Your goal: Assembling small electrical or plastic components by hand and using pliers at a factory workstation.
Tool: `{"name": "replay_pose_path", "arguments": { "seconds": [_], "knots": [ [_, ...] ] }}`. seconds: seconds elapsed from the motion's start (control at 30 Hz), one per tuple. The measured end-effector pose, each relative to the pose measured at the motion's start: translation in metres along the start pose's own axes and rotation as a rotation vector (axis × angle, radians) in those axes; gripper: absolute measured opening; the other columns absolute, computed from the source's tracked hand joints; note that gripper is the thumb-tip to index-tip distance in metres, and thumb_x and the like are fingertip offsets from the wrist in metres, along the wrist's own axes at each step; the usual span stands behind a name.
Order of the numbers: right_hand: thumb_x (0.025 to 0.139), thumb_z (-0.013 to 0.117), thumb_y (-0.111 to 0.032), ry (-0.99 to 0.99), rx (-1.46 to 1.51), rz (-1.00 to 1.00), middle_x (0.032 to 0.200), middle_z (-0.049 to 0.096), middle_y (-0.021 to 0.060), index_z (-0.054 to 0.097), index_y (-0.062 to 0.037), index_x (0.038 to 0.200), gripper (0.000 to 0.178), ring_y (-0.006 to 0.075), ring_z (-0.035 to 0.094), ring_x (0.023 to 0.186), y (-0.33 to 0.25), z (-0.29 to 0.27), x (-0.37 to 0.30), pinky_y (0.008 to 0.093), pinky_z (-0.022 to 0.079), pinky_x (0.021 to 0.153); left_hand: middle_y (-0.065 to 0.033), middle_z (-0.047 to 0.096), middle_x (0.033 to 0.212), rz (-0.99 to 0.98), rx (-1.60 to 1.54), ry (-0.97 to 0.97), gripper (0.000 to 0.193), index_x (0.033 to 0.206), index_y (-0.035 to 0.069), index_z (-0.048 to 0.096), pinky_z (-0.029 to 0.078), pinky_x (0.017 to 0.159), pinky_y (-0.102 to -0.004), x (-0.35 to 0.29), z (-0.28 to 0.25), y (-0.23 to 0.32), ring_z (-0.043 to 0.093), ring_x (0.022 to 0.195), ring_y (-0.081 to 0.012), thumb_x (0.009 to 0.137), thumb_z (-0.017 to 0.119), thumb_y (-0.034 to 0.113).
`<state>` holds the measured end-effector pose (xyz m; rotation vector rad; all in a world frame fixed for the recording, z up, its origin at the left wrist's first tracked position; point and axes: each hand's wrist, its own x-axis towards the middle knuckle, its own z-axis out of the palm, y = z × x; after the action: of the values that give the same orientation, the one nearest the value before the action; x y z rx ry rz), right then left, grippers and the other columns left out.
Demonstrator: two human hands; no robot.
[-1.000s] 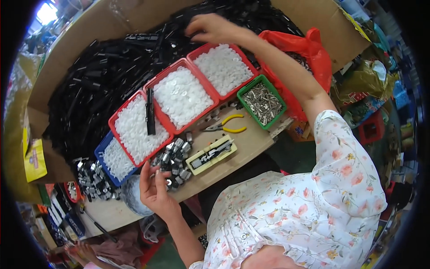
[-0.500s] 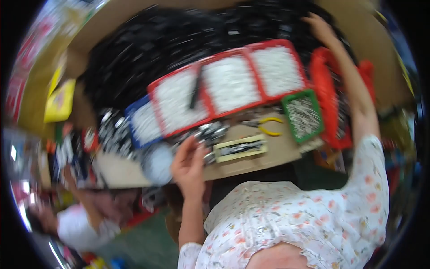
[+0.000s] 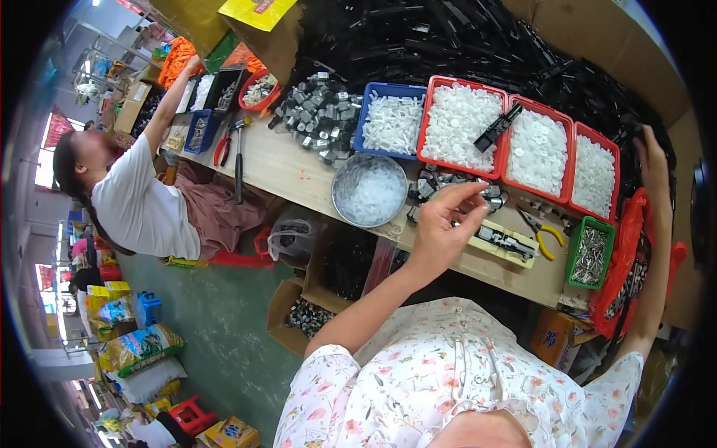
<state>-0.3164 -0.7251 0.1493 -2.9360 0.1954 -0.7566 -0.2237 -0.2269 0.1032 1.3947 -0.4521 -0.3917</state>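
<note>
My left hand hovers over the table's front edge, thumb and fingertips drawn together in a pinch; what they hold, if anything, is too small to make out. Beneath and beside it are a cream holder with a black part lying in it and a heap of small black-and-silver parts. My right hand reaches far right to the edge of a big pile of long black plastic parts, its fingers stretched and apart. A black slotted part lies across the red trays of small white pieces.
Yellow-handled pliers and a green tray of metal pins are right of the holder. A metal bowl, blue tray, and hammer stand leftward. A red bag hangs at the right. A co-worker sits left.
The view has swung left, bringing the co-worker and floor further in. My left hand stays pinched near the holder; my right hand remains at the black pile's right side.
</note>
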Motion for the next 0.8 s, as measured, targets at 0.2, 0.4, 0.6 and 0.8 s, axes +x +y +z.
{"name": "replay_pose_path", "arguments": {
  "seconds": [0.2, 0.4, 0.6, 0.8],
  "knots": [
    [0.092, 0.063, -0.006, -0.554, 0.555, -0.117, 0.11, 0.065, 0.0184, 0.057, 0.0027, 0.123, 0.033, 0.0336, 0.064, 0.101, -0.245, -0.011, -0.021, 0.0385, 0.049, 0.088, -0.0045, 0.061, 0.111, 0.02, -0.078, -0.124, 0.046, 0.131, 0.002, 0.059, 0.053, 0.081, -0.0244, -0.001, 0.021, 0.003, 0.061, 0.097, -0.0115, 0.086, 0.073, 0.001],
    [0.09, 0.067, -0.014, -0.587, 0.692, -0.156, 0.099, 0.063, 0.0179, 0.056, -0.0003, 0.119, 0.035, 0.0391, 0.061, 0.09, -0.293, 0.015, -0.049, 0.0432, 0.048, 0.077, -0.0049, 0.069, 0.086, -0.181, -0.231, -0.033, 0.015, 0.104, -0.006, 0.068, 0.053, 0.067, -0.0231, -0.024, 0.022, 0.002, 0.065, 0.072, -0.0096, 0.091, 0.069, 0.002],
    [0.083, 0.073, -0.018, -0.124, 0.335, -0.151, 0.103, 0.063, 0.0097, 0.062, -0.0071, 0.116, 0.037, 0.0289, 0.063, 0.096, -0.305, 0.026, -0.1, 0.0389, 0.049, 0.082, -0.0048, 0.067, 0.08, -0.418, -0.414, -0.061, 0.018, 0.104, -0.004, 0.069, 0.044, 0.055, -0.0209, -0.032, 0.021, -0.015, 0.064, 0.064, -0.011, 0.091, 0.071, 0.009],
    [0.083, 0.072, -0.016, -0.112, 0.418, -0.001, 0.107, 0.059, 0.0125, 0.062, -0.005, 0.113, 0.034, 0.0318, 0.06, 0.096, -0.288, 0.046, -0.116, 0.0403, 0.049, 0.082, -0.0036, 0.065, 0.099, -0.072, 0.082, 0.105, 0.033, 0.123, 0.0, 0.064, 0.048, 0.067, -0.0215, -0.04, 0.012, -0.016, 0.062, 0.079, -0.0088, 0.09, 0.07, 0.004]
  ]
}}
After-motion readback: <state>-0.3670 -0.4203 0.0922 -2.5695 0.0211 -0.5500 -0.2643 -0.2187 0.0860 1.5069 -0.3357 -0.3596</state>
